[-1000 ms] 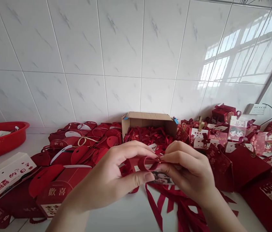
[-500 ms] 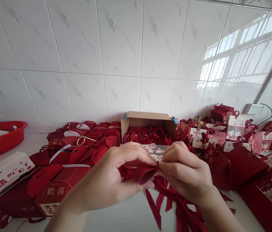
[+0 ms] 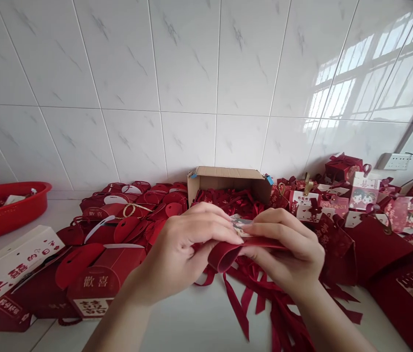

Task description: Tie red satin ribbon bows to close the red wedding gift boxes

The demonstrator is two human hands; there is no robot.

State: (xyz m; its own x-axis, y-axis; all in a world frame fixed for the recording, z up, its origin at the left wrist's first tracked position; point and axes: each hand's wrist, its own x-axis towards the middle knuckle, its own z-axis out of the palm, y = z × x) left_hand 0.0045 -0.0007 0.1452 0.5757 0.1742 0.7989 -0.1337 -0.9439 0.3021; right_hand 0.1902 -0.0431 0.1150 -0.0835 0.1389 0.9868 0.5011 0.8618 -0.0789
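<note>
Left hand (image 3: 186, 247) clamps the ribbon (image 3: 218, 254) by its loop; ribbon sits between the hands — long axis roughly left to right, loop end nearer the left. Right hand (image 3: 289, 252) — thumb and fingers together on its flat run.

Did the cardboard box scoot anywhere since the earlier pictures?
No. The cardboard box stays in front of the same spot on the tiled wall; the whole view just shifted slightly.

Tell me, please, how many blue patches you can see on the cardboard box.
2: one blue patch near the upper left corner of the cardboard box, the other blue patch near its upper right. More may be hidden.
</note>
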